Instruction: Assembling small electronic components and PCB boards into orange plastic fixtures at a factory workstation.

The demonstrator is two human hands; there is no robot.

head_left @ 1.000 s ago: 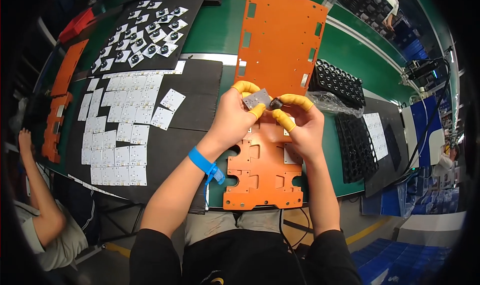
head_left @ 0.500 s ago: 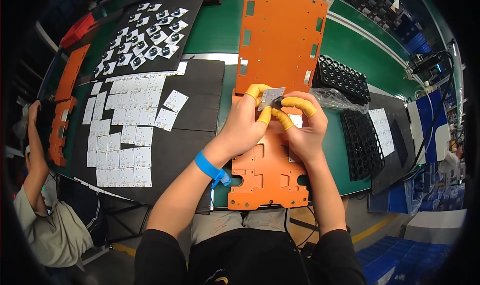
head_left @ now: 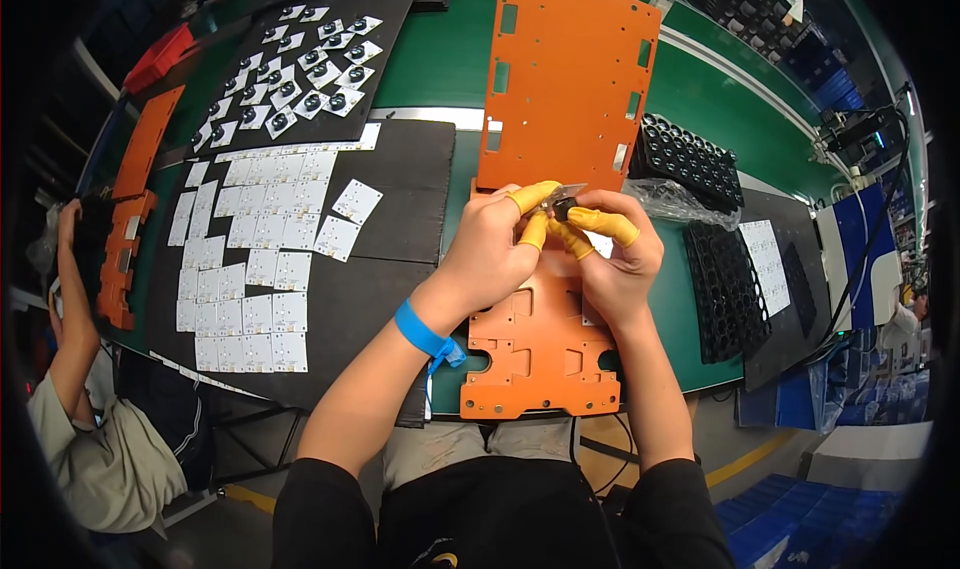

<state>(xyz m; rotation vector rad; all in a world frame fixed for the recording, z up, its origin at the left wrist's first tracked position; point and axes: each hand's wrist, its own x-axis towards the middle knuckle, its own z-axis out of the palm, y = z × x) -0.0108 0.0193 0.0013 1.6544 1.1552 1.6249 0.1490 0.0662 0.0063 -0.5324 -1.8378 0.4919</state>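
My left hand (head_left: 490,244), with yellow finger cots and a blue wrist strap, pinches a small white circuit board (head_left: 572,189), seen almost edge-on. Against its underside, my right hand (head_left: 622,254) grips a small black lens-like part (head_left: 563,209) between yellow-covered fingertips. Whether that part is joined to the board is hidden by the fingers. Both hands are above an orange fixture plate (head_left: 540,359) with shaped recesses, where another white board (head_left: 600,244) shows partly behind the right fingers. The fixture's hinged orange lid (head_left: 568,79) stands raised behind.
Left lies a dark mat (head_left: 370,339) with rows of white boards (head_left: 270,214). Beyond it, a black sheet (head_left: 365,29) carries several boards with black round parts. Right are black trays (head_left: 725,289) and clear plastic film (head_left: 680,204). A co-worker's arm (head_left: 75,299) is far left.
The board has tipped from facing me to nearly edge-on, and the black part below it shows more clearly. Both hands stay close together over the fixture.
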